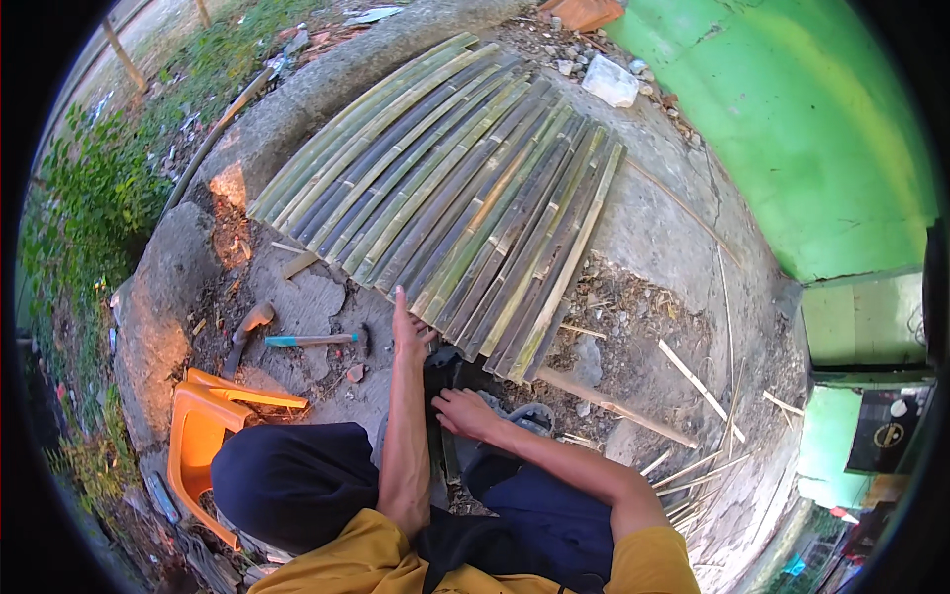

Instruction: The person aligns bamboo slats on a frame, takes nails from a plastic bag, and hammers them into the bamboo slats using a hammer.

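Note:
A panel of split bamboo slats (445,188), green and dark brown, lies side by side across the ground ahead of me. My left hand (410,331) is at the panel's near edge, its thumb up along the slats and its fingers bent at the slat ends, partly hidden. Close to my body, my right hand (467,412) has loosely spread fingers over a dark object between my legs that I cannot make out. Left of my left forearm, a hammer (312,340) with a light blue and reddish handle lies on the ground. Beside it is a wooden-handled tool (247,335) with a dark blade.
An orange plastic chair (203,436) lies at the lower left. Loose bamboo strips (703,389) are scattered on the right, and a longer bamboo piece (618,408) lies nearer. A concrete ledge (327,94) runs along the far left. A green wall (792,129) bounds the right.

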The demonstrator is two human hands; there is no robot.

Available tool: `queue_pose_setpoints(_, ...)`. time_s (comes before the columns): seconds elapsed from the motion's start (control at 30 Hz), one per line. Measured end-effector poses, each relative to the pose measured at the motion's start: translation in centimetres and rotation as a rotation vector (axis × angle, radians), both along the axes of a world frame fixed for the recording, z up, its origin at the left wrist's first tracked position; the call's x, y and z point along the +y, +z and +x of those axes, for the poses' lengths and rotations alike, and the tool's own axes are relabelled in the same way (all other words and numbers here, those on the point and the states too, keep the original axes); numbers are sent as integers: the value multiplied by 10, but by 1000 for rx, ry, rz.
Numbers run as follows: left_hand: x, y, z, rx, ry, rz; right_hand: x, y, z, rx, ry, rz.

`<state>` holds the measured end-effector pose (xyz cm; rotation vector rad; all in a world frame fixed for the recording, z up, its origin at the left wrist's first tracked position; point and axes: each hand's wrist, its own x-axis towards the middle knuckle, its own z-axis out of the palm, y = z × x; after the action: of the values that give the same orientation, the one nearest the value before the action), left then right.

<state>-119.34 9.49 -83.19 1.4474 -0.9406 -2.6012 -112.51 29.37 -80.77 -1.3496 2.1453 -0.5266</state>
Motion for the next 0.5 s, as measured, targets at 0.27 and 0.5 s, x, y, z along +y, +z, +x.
queue_pose_setpoints(0.27,-12,1,-6,19,-66,-67,7,5,0,47,-52,144)
queue_pose_setpoints(0.5,-17,-28,2,50,-57,13,69,56,-84,115,40,226)
